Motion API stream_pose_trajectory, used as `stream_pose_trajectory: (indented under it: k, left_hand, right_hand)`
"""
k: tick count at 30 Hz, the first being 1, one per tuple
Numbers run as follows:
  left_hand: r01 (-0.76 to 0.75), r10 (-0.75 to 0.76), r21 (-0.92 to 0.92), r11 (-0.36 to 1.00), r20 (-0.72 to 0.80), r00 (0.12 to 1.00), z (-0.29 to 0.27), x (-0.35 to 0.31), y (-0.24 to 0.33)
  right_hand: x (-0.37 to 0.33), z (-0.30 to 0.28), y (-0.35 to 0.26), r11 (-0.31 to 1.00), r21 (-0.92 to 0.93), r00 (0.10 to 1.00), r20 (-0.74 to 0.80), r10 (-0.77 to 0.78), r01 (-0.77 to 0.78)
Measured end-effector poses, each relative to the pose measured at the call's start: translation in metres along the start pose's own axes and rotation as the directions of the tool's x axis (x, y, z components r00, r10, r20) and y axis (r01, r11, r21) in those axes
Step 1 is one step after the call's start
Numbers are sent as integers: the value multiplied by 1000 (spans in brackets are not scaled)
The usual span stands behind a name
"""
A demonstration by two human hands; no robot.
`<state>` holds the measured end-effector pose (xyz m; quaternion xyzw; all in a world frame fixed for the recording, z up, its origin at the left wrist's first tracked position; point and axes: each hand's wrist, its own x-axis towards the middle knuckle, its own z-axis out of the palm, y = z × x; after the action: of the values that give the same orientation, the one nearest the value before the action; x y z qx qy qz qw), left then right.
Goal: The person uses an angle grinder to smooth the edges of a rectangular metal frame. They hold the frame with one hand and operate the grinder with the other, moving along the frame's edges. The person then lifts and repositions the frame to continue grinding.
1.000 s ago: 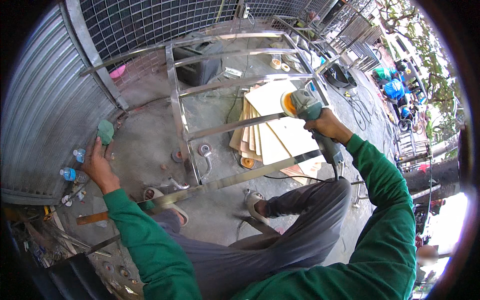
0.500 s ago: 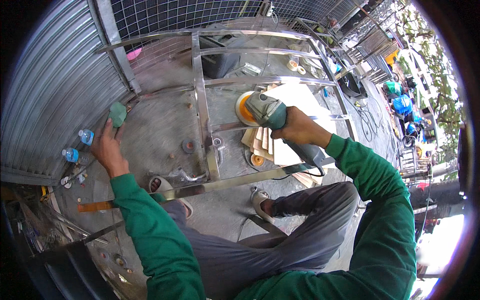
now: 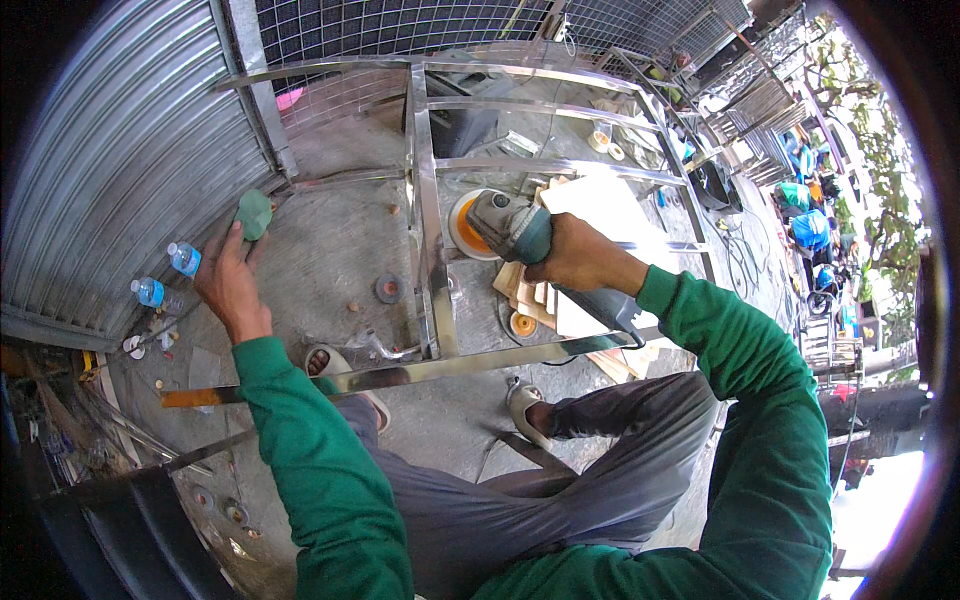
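My right hand (image 3: 578,257) grips a teal-grey angle grinder (image 3: 520,233) whose orange disc (image 3: 466,225) sits beside the upright bar of a shiny steel frame (image 3: 424,230) lying on the concrete. My left hand (image 3: 230,282) is stretched out to the left and holds a small green block (image 3: 254,213) at its fingertips. Both arms wear green sleeves. My legs in grey trousers and sandals reach toward the frame's near bar (image 3: 440,366).
Two small water bottles (image 3: 165,275) stand by the corrugated metal shutter (image 3: 110,170) at left. Stacked wooden boards (image 3: 590,200) lie under the frame. Loose grinding discs (image 3: 388,288) dot the floor. Wire mesh panels and more metal racks stand at the back and right.
The grinder has moved left from over the boards to the frame's upright bar. My left hand with the green block has stayed out to the left, and the view has turned leftward.
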<state>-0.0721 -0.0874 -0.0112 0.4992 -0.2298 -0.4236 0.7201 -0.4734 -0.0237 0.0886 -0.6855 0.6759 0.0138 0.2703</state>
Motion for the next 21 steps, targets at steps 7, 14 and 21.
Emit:
stream_pose_trajectory:
  k: [7, 14, 21]
  left_hand:
    - [-13, 13, -6, 1000, 15, 1000, 3, 2, -3]
    - [-12, 12, 6, 1000, 9, 1000, -3, 4, -1]
    - [-10, 10, 4, 1000, -26, 1000, -5, 6, -1]
  right_hand:
    - [9, 10, -5, 999, -17, 999, 15, -44, 44]
    - [14, 10, -19, 999, -18, 999, 11, -35, 35]
    - [16, 12, -31, 999, -1, 998, 41, -42, 42]
